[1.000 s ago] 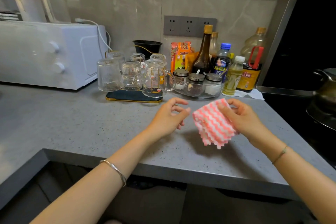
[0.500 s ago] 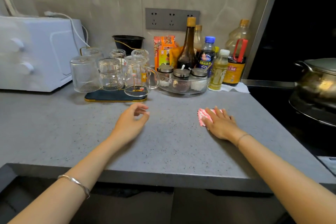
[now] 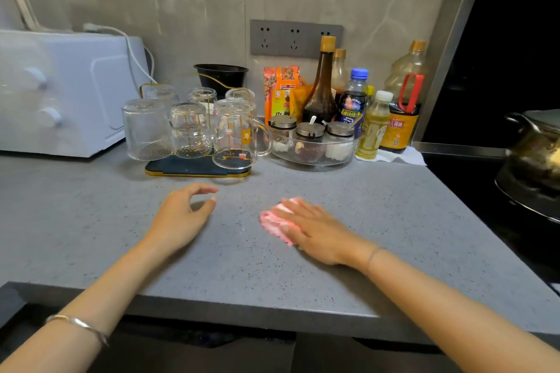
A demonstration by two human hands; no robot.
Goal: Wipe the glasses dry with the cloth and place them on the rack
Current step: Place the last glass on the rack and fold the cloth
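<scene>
Right hand (image 3: 318, 230): flat, fingers straight, grasping nothing; pink cloth (image 3: 271, 221) pinned beneath it on counter (image 3: 394, 221), probably set down. Left hand (image 3: 178, 218): loosely curled, empty. Glasses (image 3: 189, 130): just beyond left hand, inverted on rack (image 3: 194, 169), presumably to drain.

head view | one wide-angle camera riding on the person's head | looking forward and down over the desk (image 3: 91, 221) toward the tiled wall (image 3: 197, 9) | sitting close, left hand (image 3: 181, 218) and right hand (image 3: 318, 230) landing mid-frame, forearms entering from the bottom corners | straight lines bowing near edges
</scene>
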